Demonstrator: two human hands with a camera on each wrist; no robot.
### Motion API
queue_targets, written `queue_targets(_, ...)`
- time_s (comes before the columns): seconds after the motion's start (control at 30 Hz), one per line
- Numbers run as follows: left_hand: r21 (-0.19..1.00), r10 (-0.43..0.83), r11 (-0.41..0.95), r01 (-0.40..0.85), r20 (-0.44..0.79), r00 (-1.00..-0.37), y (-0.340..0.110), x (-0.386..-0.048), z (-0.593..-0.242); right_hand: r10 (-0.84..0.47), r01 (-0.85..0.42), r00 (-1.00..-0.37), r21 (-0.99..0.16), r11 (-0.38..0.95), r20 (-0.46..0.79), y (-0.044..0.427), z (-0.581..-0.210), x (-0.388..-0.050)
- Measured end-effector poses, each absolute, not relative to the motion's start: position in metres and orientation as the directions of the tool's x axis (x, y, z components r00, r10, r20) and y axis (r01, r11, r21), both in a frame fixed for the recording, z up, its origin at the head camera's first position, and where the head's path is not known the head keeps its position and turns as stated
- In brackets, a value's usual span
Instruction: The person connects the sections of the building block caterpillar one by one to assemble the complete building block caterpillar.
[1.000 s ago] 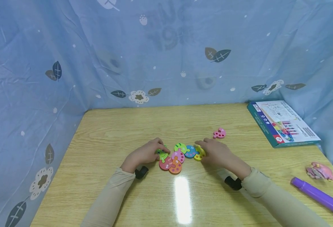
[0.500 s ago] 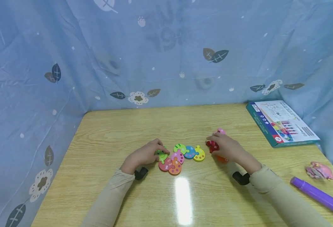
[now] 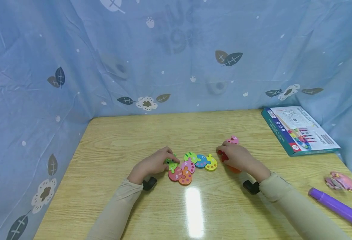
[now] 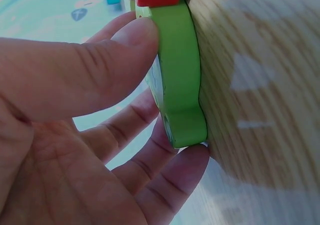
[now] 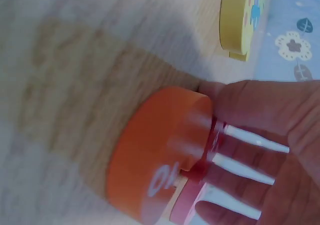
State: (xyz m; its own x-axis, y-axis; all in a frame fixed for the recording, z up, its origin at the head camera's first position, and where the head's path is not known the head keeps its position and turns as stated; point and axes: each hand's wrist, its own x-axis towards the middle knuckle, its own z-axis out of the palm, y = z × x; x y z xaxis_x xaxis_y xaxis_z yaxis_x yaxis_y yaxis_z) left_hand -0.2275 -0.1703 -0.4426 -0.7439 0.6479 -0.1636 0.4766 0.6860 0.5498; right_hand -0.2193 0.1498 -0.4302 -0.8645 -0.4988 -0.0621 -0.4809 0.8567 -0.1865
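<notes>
My left hand (image 3: 153, 162) holds the green caterpillar-head puzzle piece (image 3: 172, 164) between thumb and fingers; in the left wrist view the piece (image 4: 180, 65) lies on the table. Joined to it runs a winding row of numbered wooden pieces, from a red one (image 3: 174, 175) through a blue one (image 3: 201, 161) to a yellow end piece (image 3: 211, 164). Right of that end, my right hand (image 3: 240, 156) grips a dark red puzzle piece (image 3: 223, 156), partly hidden by the fingers. An orange piece marked 10 (image 5: 150, 150) lies close against it, and a pink piece (image 3: 233, 140) sits just behind.
On the wooden table (image 3: 128, 206), a flat boxed set (image 3: 301, 130) lies at the back right. A purple tube (image 3: 339, 208) and a crumpled pink object (image 3: 340, 181) are near the right edge. A blue patterned cloth (image 3: 176, 66) hangs behind.
My right hand let go of the yellow piece at the row's end and moved right onto the dark red piece. Since half a second ago it has shifted slightly left. The left hand stays put.
</notes>
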Motion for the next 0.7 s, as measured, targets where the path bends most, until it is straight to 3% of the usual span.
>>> queue_targets(0.33,0.549,0.651,0.685,0.480,-0.164,-0.742,-0.170,-0.228,-0.442,-0.640,-0.637,-0.767,-0.183,0.748,0.052,0.135,-0.425,-0.230)
queue_targets(0.7,0.546,0.646,0.689,0.475,-0.168,-0.744,-0.170,-0.227,-0.441,-0.712,-0.707,-0.702,-0.150,0.691,0.026,0.128,-0.423,-0.233)
